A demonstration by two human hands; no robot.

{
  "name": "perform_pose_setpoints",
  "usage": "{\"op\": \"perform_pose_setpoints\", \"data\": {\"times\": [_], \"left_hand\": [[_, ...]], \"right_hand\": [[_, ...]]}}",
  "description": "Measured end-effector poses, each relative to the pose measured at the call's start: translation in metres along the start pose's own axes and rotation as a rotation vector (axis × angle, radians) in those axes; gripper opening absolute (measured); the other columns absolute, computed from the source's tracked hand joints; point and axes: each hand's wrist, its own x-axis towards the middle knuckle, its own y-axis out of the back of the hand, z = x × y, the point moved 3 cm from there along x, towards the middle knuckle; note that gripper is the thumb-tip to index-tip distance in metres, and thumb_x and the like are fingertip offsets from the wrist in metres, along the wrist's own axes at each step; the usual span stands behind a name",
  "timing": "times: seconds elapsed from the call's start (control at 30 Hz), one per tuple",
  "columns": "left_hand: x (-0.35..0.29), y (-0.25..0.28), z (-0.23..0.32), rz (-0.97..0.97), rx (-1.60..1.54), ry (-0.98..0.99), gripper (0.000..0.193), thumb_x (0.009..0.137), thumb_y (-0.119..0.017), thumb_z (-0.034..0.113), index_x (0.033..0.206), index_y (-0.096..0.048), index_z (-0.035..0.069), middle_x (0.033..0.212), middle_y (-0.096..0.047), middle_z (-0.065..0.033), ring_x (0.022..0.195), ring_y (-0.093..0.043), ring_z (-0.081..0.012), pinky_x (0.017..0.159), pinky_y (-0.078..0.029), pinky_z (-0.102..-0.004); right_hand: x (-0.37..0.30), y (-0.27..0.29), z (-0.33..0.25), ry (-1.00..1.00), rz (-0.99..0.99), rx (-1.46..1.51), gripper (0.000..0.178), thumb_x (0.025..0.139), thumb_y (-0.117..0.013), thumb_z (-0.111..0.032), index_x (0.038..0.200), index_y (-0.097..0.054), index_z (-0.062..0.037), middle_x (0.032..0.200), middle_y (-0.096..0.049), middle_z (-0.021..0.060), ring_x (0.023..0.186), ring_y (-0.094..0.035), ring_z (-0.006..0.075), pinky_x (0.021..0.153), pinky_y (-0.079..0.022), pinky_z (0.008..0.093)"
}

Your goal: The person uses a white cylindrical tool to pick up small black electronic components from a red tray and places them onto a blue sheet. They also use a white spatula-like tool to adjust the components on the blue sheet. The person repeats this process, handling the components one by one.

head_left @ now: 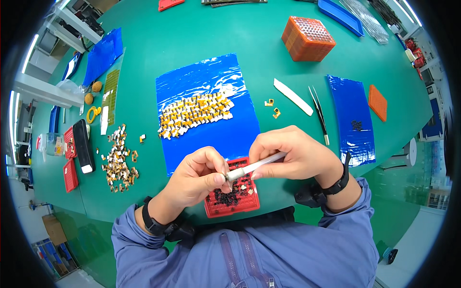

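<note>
Close in, clock centred on the two hands, twelve straight ahead. Left hand (194,174): fingers curled, thumb and fingertips brought together at the near-left end of a white stick (263,162), pen-shaped. Something small and dark at those fingertips; too small to identify. Right hand (294,156): clamped on the stick's other half, thumb below, bent fingers above, the far end poking out toward two.

At six, just below the hands: red tray (214,210), with black bits (229,198) and a few pale ones in it. Hands and stick hide much of its far half.

At eleven, near: blue sheet (206,149), bearing a dense patch of white-and-gold pieces (194,115). The right hand stands before its near-right corner. At one, a pair of gold pieces (276,113), then a white strip (294,98). At two: tweezers (319,114), lying; next a second blue sheet (348,96) with a black cluster (356,126), and an orange block (378,102).

At nine: loose heap (120,163) of similar pieces, then a black case (84,146). At ten, a yellow ring (91,114).

Farther, at one: orange stack (307,41); beyond it, blue tray (341,18).
</note>
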Motion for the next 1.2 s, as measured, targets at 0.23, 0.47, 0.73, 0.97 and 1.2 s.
{"op": "perform_pose_setpoints", "data": {"times": [0.23,0.47,0.73,0.97,1.2], "left_hand": [[-0.0009,0.001,-0.0019,-0.027,0.055,-0.009,0.009,0.085,-0.061,0.003,0.088,-0.052,0.003,0.084,-0.058,-0.0074,0.075,-0.061,-0.0136,0.069,-0.052,-0.0266],[-0.0015,-0.0013,-0.0011,-0.047,0.11,0.013,0.009,0.085,-0.061,0.002,0.088,-0.053,0.002,0.085,-0.059,-0.0069,0.077,-0.061,-0.0125,0.07,-0.052,-0.0257],[-0.0027,-0.0044,0.0006,0.002,0.199,0.036,0.012,0.084,-0.063,0.006,0.086,-0.052,0.003,0.08,-0.057,-0.0084,0.072,-0.059,-0.0146,0.066,-0.049,-0.0261],[-0.0031,-0.0013,-0.001,-0.038,0.189,0.022,0.008,0.084,-0.063,0.002,0.087,-0.055,0.002,0.085,-0.06,-0.0055,0.077,-0.061,-0.0113,0.07,-0.051,-0.0244],[-0.0029,-0.0008,-0.0001,-0.049,0.176,-0.037,0.009,0.083,-0.063,0.0,0.087,-0.055,0.002,0.083,-0.059,-0.006,0.078,-0.06,-0.0125,0.07,-0.05,-0.0256]], "right_hand": [[-0.0014,-0.0008,0.004,-0.001,-0.02,0.043,0.01,0.083,-0.064,-0.011,0.083,-0.062,-0.0019,0.061,-0.056,0.0026,0.052,-0.051,0.0103,0.048,-0.038,0.0244],[-0.0018,0.0012,0.0015,0.0,-0.036,0.049,0.011,0.085,-0.063,-0.014,0.085,-0.063,-0.003,0.059,-0.056,0.0031,0.05,-0.049,0.0104,0.047,-0.037,0.0256],[-0.0029,0.0014,0.0056,-0.017,-0.088,0.003,0.011,0.085,-0.063,-0.013,0.083,-0.063,-0.0023,0.062,-0.058,0.0027,0.052,-0.052,0.0094,0.047,-0.038,0.025],[-0.0028,0.0023,0.0019,-0.098,-0.133,0.079,0.007,0.085,-0.062,-0.009,0.084,-0.061,-0.0022,0.065,-0.057,0.0025,0.054,-0.051,0.0094,0.049,-0.039,0.024],[-0.0046,0.0,0.003,-0.094,-0.223,0.111,0.008,0.086,-0.061,-0.009,0.085,-0.06,-0.0018,0.064,-0.056,0.0025,0.053,-0.051,0.0113,0.049,-0.039,0.0245]]}}
